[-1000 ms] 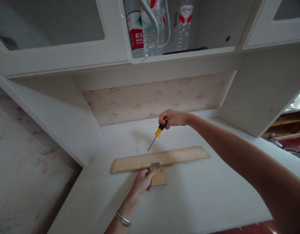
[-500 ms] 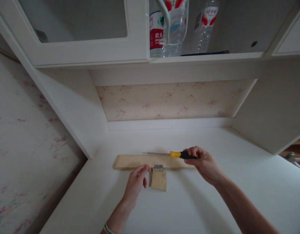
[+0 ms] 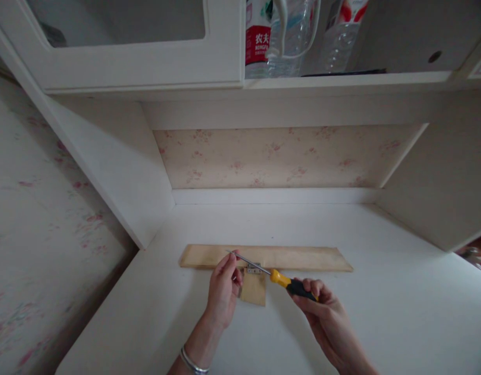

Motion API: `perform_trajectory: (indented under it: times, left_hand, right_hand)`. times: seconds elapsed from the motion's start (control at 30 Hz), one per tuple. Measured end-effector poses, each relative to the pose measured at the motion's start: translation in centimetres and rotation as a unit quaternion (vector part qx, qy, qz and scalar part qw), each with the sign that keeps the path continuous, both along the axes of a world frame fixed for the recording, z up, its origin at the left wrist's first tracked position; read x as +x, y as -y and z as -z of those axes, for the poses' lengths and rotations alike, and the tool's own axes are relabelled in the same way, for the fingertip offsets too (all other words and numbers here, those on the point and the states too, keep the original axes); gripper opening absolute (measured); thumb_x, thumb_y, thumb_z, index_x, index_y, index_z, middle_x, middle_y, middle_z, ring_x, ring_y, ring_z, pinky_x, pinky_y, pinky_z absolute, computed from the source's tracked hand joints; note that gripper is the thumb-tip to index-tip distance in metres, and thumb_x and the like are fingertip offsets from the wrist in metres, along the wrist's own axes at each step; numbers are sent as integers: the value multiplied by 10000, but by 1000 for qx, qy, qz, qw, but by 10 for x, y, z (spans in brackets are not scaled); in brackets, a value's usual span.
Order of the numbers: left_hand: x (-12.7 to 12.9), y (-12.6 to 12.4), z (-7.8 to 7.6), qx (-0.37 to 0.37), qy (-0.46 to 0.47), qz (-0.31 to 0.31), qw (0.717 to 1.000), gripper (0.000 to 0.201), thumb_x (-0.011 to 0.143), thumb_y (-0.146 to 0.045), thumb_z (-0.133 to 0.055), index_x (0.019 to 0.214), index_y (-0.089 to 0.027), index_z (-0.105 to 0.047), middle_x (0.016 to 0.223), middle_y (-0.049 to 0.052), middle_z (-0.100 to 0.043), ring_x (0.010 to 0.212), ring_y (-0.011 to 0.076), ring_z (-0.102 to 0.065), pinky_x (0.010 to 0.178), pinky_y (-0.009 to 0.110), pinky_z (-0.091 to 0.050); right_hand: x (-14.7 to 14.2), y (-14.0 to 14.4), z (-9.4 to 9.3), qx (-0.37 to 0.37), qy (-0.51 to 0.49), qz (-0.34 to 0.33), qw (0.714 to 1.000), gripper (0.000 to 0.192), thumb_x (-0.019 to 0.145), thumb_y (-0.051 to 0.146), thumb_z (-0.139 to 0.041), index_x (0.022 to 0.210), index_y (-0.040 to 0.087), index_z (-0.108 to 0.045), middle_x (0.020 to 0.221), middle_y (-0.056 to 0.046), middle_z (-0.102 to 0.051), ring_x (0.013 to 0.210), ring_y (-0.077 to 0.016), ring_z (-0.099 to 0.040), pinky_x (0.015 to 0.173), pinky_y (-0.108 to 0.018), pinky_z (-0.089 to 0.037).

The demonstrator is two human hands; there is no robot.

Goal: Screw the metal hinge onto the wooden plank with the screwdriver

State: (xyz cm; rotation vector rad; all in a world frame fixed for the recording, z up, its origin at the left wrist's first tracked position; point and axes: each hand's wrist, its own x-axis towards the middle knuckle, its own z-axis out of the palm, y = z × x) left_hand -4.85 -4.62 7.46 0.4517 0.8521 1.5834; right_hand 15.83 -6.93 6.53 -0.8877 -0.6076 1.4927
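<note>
My right hand [image 3: 322, 307] is closed round the yellow-and-black handle of a screwdriver [image 3: 280, 278], its shaft pointing up and left. At the shaft's tip end, my left hand [image 3: 223, 289] has thumb and fingers pinched together. The shaft crosses those fingertips; whether they grip it or some small part is too fine to tell. Under the shaft, a small metal hinge [image 3: 254, 269] lies where a long wooden board [image 3: 299, 258] meets a short wooden block [image 3: 254, 289]. Both wooden pieces lie on the white desktop, the block's left side partly behind my left hand.
The white desktop [image 3: 147, 323] sits in a recess with side panels and a floral-papered back wall [image 3: 264, 156]. Overhead, a cabinet shelf [image 3: 342, 80] holds plastic bottles [image 3: 260, 39] and a clear handled jug [image 3: 293, 41]. A cabinet door [image 3: 147, 65] hangs at upper left.
My right hand has come down and nearer, tilting the screwdriver from level to slanting. My left hand has risen slightly, its fingertips now meeting the shaft near its tip. The view has shifted a little.
</note>
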Motion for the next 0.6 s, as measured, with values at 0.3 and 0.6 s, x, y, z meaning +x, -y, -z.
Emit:
perform_trajectory:
  times: [0.3, 0.6]
  left_hand:
    - [-4, -9, 1, 1, -18, -19, 1000, 277, 712, -355, -735, 877, -158, -633, 840, -2, -567, 505, 27, -400, 467, 182, -345]
    - [-130, -90, 12, -50, -636, -23, 770, 425, 837, -513, -454, 904, -145, -656, 629, 15, -611, 527, 134, -532, 537, 238, -389]
  right_hand:
    - [-5, 12, 11, -19, -20, 36, 999, 404, 508, 70, -812, 621, 186, -441, 798, 45, -497, 1024, -145, -516, 848, -195, -444]
    - [30, 26, 37, -69, -12, 93, 993, 437, 439, 95, -846, 629, 185, -463, 831, 48, -508, 978, -133, -529, 850, -186, -465]
